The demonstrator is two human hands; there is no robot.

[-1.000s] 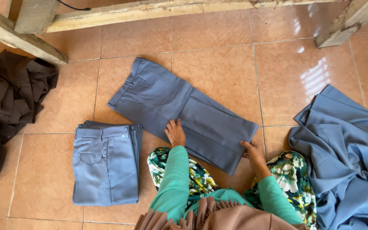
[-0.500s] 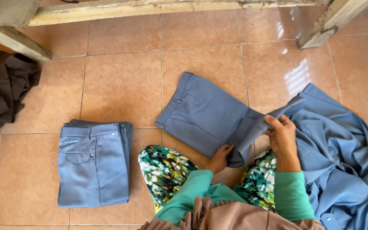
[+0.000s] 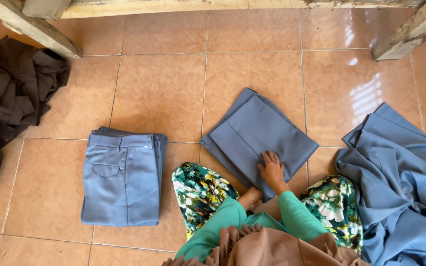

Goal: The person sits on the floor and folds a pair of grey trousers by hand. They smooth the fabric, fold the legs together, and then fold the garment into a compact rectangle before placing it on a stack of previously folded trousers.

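Head view: the right hand is laid flat, fingers spread and grasping nothing, on the near edge of the folded grey-blue trousers on the tiled floor. The left hand is tucked at the near corner beneath the right forearm; its grip cannot be told. The fold could spring open if pressure is lifted unevenly. 1 folded stack lies left, loose blue cloth right, dark garments far left.

Stack of folded blue-grey trousers lies on the tan tile floor, left. Dark brown cloth heap at far left. Loose blue garment pile right; wooden beams above.
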